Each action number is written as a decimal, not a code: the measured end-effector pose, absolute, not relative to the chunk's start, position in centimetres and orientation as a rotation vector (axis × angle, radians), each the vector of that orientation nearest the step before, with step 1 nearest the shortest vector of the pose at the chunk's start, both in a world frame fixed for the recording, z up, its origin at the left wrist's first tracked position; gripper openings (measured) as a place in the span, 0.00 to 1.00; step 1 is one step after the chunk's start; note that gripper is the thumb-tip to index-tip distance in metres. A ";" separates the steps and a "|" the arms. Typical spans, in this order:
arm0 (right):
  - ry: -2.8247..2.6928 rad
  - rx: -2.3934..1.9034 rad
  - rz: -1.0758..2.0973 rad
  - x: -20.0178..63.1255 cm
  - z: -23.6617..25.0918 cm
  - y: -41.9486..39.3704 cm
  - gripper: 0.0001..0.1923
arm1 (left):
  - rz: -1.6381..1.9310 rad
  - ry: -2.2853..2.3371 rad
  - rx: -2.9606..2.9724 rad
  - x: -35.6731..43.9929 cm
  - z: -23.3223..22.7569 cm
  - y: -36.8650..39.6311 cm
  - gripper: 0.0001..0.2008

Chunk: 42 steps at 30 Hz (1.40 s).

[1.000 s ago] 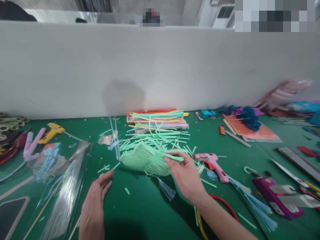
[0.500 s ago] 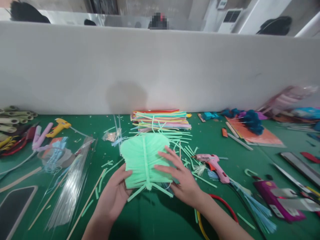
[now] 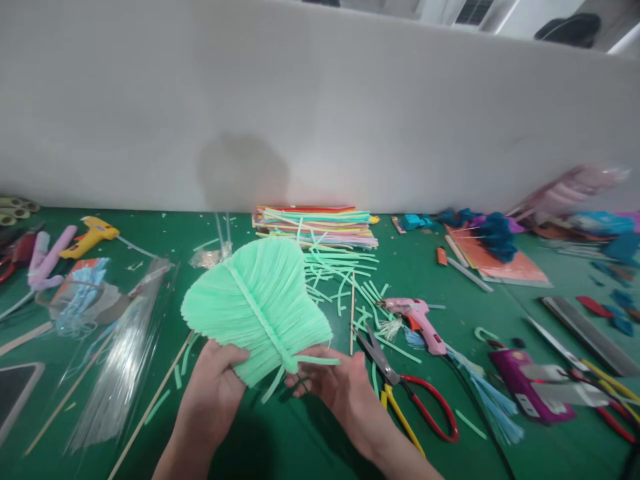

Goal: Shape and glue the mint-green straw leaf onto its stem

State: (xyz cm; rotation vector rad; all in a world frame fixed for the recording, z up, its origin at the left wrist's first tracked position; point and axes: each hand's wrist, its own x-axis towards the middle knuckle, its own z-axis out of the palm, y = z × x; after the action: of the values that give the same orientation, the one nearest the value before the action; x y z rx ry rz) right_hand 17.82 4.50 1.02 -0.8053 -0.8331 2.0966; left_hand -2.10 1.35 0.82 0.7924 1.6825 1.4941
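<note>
Head view. Green counter (image 3: 280,440), littered with craft scraps; a plain white partition wall (image 3: 350,120) stands along its far edge, with a room partly visible above it.

Both hands hold one mint-green leaf-shaped fan of paper strips (image 3: 255,303), raised just above the counter's near middle, tilted, its tied stem end toward the body. Left hand (image 3: 213,393) curls its fingers around the fan's lower left edge. Right hand (image 3: 340,390) pinches the stem end and loose strips at the lower right.

Counts:
- Glue guns, two: one yellow (image 3: 90,235) at far left, one pink (image 3: 417,320) right of the fan.
- Scissors, one pair (image 3: 405,393), red and yellow handles, touching-close to the right hand.
- Stack of coloured paper strips (image 3: 315,225), one, against the wall.
- Loose green strips (image 3: 345,273), too many to count, between stack and fan.
- Clear plastic sleeve of thin rods (image 3: 125,360), one, on the left.
- Purple packet (image 3: 530,387), one, on the right.
</note>
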 end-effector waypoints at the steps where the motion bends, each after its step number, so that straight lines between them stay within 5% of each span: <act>1: -0.858 -0.851 2.088 17.7 1.2 4.6 0.31 | 1.481 1.707 0.808 -2.2 0.7 1.3 0.09; 5: -0.903 -1.161 1.948 17.3 1.4 4.9 0.18 | 1.451 1.737 0.788 -1.8 0.4 1.1 0.09; 9: -0.939 -1.254 1.866 16.9 1.3 5.0 0.17 | 1.480 1.583 0.639 0.0 1.1 1.7 0.08; 14: -0.853 -1.210 1.903 16.6 1.2 5.0 0.16 | 1.435 1.294 0.328 1.7 2.9 2.9 0.31; 17: -0.800 -1.235 1.919 16.5 1.1 5.1 0.16 | 1.453 1.298 0.283 1.7 3.1 3.3 0.37; 32: -0.838 -1.151 1.931 16.1 0.2 5.2 0.13 | 1.449 1.335 0.234 2.1 2.3 3.7 0.41; 42: -0.762 -1.418 1.808 16.5 -0.4 4.8 0.23 | 1.420 1.326 0.222 1.7 1.9 3.6 0.40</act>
State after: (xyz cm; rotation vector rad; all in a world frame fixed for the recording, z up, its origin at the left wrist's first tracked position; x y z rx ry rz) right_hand 16.48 4.76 -0.43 -1.4182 -0.7619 1.8082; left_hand 1.70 3.55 1.93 0.2219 1.3256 1.4197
